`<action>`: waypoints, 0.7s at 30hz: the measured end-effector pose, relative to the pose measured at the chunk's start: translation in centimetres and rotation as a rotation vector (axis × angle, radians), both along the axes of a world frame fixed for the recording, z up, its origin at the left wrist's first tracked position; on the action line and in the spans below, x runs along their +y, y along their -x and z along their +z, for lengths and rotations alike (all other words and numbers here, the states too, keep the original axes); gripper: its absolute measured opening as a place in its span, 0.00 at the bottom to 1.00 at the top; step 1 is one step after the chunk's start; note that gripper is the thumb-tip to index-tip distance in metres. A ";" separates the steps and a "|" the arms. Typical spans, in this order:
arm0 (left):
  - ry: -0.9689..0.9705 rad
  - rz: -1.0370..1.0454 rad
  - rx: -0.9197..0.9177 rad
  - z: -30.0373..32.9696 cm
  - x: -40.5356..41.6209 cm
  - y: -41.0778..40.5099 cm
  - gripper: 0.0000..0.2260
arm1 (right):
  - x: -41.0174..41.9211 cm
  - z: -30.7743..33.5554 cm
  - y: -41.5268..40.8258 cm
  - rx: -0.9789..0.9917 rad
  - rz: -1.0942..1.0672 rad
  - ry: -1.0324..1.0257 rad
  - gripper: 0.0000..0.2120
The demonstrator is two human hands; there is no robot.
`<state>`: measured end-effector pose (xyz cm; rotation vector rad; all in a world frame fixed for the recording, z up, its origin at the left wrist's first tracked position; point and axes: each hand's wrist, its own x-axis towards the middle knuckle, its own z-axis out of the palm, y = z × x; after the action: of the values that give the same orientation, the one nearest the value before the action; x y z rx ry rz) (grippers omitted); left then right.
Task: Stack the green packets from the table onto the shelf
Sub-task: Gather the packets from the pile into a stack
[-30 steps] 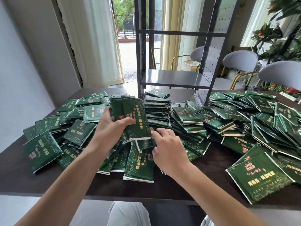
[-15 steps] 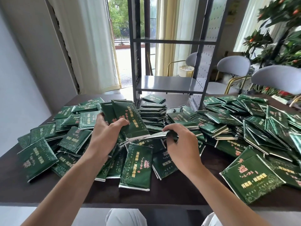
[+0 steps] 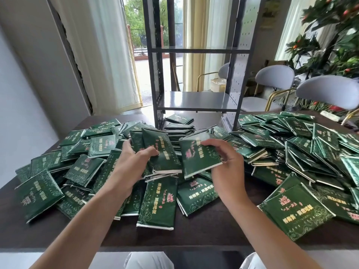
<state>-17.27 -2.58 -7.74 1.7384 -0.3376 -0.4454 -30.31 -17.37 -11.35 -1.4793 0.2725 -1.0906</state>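
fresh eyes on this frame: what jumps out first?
The sea of green packets covering the dark table from edge to edge. Mid-frame, the left hand grips a small bundle of packets while the right hand holds a single packet beside it. Behind them, the grey metal shelf stands on the table with bare boards.

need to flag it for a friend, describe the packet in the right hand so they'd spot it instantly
Start at the grey shelf standing on the dark table. Just before it, the right hand holds one green packet. Unlike the heaped ones, it is lifted and tilted.
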 end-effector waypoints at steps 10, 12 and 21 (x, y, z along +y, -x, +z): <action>0.105 -0.172 0.072 -0.8 -1.8 1.8 0.33 | 1.0 0.3 -0.3 0.211 0.084 -0.148 0.15; 0.100 -0.193 0.067 -0.9 -2.2 2.3 0.38 | 0.8 0.4 0.2 0.227 0.055 -0.112 0.13; 0.118 -0.379 -0.126 -1.6 -3.5 4.5 0.29 | -1.3 1.0 1.0 0.349 0.158 -0.125 0.42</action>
<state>-21.78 -6.06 -9.39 1.5922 -0.7768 -0.5758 -31.33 -18.62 -10.35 -1.5453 0.4513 -0.6739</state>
